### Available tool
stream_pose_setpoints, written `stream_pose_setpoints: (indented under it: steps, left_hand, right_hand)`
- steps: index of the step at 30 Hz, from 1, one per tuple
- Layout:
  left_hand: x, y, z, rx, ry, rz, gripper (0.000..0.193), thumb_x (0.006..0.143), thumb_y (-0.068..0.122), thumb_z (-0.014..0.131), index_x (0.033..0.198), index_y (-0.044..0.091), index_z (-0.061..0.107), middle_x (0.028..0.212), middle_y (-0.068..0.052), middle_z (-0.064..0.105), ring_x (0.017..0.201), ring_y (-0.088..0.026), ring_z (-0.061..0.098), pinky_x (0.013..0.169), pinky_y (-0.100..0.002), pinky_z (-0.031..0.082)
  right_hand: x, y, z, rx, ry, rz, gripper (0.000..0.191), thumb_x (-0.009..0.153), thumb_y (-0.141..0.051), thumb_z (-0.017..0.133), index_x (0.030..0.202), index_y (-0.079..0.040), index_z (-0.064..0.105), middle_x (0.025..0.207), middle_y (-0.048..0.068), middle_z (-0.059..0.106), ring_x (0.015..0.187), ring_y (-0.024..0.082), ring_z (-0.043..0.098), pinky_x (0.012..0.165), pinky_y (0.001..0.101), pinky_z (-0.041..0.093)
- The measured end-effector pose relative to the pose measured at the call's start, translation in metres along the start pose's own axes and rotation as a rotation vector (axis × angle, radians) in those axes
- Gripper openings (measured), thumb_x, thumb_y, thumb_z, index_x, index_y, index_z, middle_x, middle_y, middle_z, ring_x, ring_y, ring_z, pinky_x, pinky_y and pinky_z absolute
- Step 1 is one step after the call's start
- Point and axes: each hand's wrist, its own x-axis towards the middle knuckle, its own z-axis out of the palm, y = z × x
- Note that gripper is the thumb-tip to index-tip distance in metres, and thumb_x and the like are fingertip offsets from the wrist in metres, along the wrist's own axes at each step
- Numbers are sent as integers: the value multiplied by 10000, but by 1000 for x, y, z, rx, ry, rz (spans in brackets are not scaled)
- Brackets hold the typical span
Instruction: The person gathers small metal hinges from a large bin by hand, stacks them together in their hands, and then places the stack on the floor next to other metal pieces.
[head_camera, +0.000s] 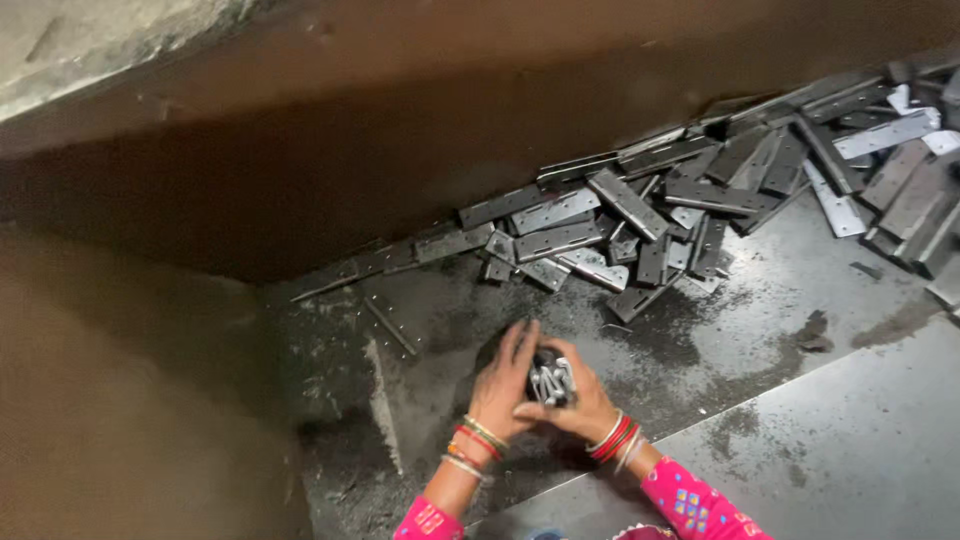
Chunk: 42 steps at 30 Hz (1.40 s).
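Sprawling across the frame from nine o'clock toward two o'clock, a dark rust-brown wall backs a grimy steel floor plate dusted with metal filings. Along the foot of that wall, from the centre out to three o'clock, lies a loose heap of flat steel hinge leaves, grey and punched with holes, many overlapping or leaning on one another. One thin strip lies apart at about ten o'clock from the hands. Near six o'clock both hands meet over the plate, bangles on each wrist and pink sleeves behind. The left hand curls around the far side of a small stack of hinge leaves, fingers spread upward; the right hand is closed on the same stack from the near side, thumb pressed across it. The stack stands on edge between the palms, just above or touching the plate; which cannot be told. The risks, as a judgement: bare skin against sheared edges could be cut, and an uneven squeeze could let leaves slide out and scatter into the filings.
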Motion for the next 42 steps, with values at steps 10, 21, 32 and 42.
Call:
stream_pose_setpoints:
  steps: [10, 21, 32, 42]
  left_hand:
    - [-3, -18, 13, -186, 62, 29, 655, 744, 29, 696, 1386, 53, 571, 1309, -172, 667, 1210, -417, 648, 1028, -436, 560]
    - [-14, -28, 32, -84, 101, -177, 737, 698, 71, 723, 1385, -15, 472, 1373, -257, 510, 1066, -514, 595, 857, -528, 520]
    - [-13, -11, -17, -139, -25, -396, 460, 784, 443, 766, 1025, 54, 725, 939, -194, 690, 839, -395, 707, 741, -465, 563]
    - [-4, -205, -84, 376, 435, -1088, 390, 823, 390, 789, 898, 9, 755, 982, -254, 725, 936, -455, 707, 777, -525, 562]
  right_hand:
    - [-1, 16, 7, 110, 47, 96, 580, 770, -269, 944, 1205, -68, 617, 985, 45, 663, 893, 125, 599, 816, 310, 554]
    - [3, 31, 11, -33, -19, -61, 700, 683, -292, 919, 1246, -43, 587, 1106, 89, 697, 970, 170, 682, 857, 329, 559]
    - [-29, 72, 8, 1097, 223, 831, 441, 883, -266, 699, 1259, -62, 594, 1076, 99, 717, 908, 259, 668, 751, 461, 500]
    - [-70, 25, 9, 1089, 119, 895, 636, 764, -143, 646, 1371, -2, 520, 1080, 232, 669, 922, 359, 697, 785, 624, 590]
